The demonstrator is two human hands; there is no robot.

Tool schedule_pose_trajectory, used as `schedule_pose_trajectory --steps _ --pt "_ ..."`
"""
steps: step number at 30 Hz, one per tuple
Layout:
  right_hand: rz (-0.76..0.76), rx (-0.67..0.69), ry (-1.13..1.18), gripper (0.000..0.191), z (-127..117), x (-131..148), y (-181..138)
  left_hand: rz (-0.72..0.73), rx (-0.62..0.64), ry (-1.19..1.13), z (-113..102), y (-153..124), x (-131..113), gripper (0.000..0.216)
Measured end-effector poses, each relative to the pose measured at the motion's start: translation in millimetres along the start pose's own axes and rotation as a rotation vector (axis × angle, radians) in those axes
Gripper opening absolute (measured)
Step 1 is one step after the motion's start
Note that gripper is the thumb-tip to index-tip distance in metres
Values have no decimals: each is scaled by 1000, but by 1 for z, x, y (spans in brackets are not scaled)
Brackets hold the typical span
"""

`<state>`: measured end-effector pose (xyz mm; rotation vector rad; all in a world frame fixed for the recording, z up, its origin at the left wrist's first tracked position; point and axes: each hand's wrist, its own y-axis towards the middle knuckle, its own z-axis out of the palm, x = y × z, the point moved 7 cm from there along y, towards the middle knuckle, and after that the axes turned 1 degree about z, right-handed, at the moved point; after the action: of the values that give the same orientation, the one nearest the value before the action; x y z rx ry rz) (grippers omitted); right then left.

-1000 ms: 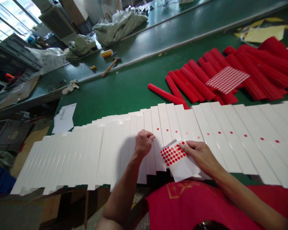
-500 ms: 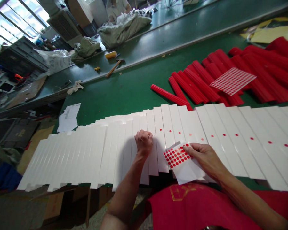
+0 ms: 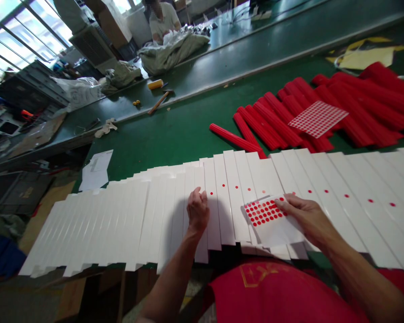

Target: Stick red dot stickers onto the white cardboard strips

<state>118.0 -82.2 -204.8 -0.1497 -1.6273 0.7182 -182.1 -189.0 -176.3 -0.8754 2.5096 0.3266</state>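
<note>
My left hand (image 3: 198, 210) is over the row of overlapping white flat boxes (image 3: 131, 220). Its fingers are loosely bent with the tips a little apart, and I see nothing between them. Just right of the fingertips, a red dot sticker (image 3: 211, 193) sits on one of the white pieces. Between thumb and fingers, my right hand (image 3: 306, 217) grips a sheet of round red stickers (image 3: 264, 212) by its upper right corner. The sheet's lower part is blank white backing. More red dots run along the boxes toward the right.
Red ribbed tubes (image 3: 276, 121) lie piled behind the boxes, with another sticker sheet (image 3: 318, 117) on top. A white paper (image 3: 96, 169) lies at the table's left end. Farther back are a hammer (image 3: 160, 102), a sack (image 3: 171, 51) and a seated person (image 3: 163, 20).
My left hand has moved slightly left, uncovering a red dot on the box where its fingertips were. My right hand and its sticker sheet have shifted right.
</note>
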Motion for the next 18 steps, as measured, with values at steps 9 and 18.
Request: schedule_pose_trajectory --steps 9,18 --pt "1 86 -26 37 12 -16 21 -93 158 -34 1 -56 -15 49" --pt "-112 159 -61 32 24 -16 10 -200 144 -45 4 -53 -27 44"
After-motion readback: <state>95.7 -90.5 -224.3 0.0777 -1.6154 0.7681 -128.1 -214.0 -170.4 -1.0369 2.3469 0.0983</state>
